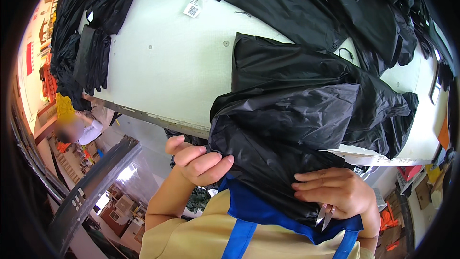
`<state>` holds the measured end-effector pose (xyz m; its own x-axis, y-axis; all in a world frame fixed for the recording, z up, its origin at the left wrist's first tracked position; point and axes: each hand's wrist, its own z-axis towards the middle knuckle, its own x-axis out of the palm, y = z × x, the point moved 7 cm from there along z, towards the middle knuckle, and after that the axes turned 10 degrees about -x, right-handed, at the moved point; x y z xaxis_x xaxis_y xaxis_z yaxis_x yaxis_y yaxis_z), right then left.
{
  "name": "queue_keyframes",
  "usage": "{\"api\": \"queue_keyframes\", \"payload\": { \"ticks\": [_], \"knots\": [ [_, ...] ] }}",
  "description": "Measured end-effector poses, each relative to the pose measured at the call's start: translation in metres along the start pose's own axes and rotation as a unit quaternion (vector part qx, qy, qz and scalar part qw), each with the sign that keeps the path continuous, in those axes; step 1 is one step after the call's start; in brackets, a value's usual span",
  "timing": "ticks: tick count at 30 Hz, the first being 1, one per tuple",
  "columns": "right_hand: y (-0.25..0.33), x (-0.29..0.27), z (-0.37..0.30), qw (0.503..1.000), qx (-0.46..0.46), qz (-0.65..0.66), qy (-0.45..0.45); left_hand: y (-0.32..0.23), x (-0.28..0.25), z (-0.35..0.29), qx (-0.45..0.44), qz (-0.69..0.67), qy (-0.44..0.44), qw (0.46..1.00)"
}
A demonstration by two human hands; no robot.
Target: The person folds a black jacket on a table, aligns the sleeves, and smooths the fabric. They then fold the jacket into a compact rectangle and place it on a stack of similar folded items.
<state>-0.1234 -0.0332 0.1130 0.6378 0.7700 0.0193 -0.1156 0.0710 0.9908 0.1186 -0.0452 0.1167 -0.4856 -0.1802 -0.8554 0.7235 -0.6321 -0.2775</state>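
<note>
A shiny black garment (287, 120) of thin cloth hangs over the table's near edge toward my body. At its left edge, my left hand (203, 162) pinches the cloth, fingers curled. On the right, my right hand (338, 193) rests its extended fingers on the same garment. Tucked in this hand is a small pair of scissors (324, 217), whose two pointed blades stick out below, slightly apart, near my blue apron (268, 216). The handles are hidden by the palm.
The garment lies partly on a pale table (167, 62). More black garments (287, 7) spread over the far side, and a pile of dark cloth (93, 43) sits at the far left. A white tag (193, 5) lies near the back. Another person (79, 127) is at left.
</note>
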Motion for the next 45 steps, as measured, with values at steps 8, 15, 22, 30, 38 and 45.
{"api": "queue_keyframes", "payload": {
  "ticks": [8,15,22,30,38,45],
  "knots": [
    [-0.010,-0.001,0.002,0.999,0.015,0.039,-0.008,-0.002,0.003,0.000,-0.006,-0.015,0.001,1.000],
    [-0.048,-0.025,0.069,0.991,0.108,0.050,0.060,-0.009,0.021,0.012,0.031,-0.151,-0.011,0.988],
    [-0.084,-0.008,0.112,0.993,0.081,0.016,-0.086,-0.005,0.034,0.003,0.014,-0.282,-0.026,0.959],
    [-0.080,-0.008,0.121,0.993,0.037,-0.058,-0.096,-0.003,0.036,0.000,0.028,-0.278,-0.005,0.960],
    [-0.098,-0.009,0.112,0.956,0.190,0.173,-0.140,0.000,0.037,0.010,0.000,-0.249,-0.017,0.968],
    [-0.097,-0.012,0.108,0.973,0.127,0.083,-0.174,0.001,0.039,0.011,-0.019,-0.260,-0.017,0.965]
  ]
}}
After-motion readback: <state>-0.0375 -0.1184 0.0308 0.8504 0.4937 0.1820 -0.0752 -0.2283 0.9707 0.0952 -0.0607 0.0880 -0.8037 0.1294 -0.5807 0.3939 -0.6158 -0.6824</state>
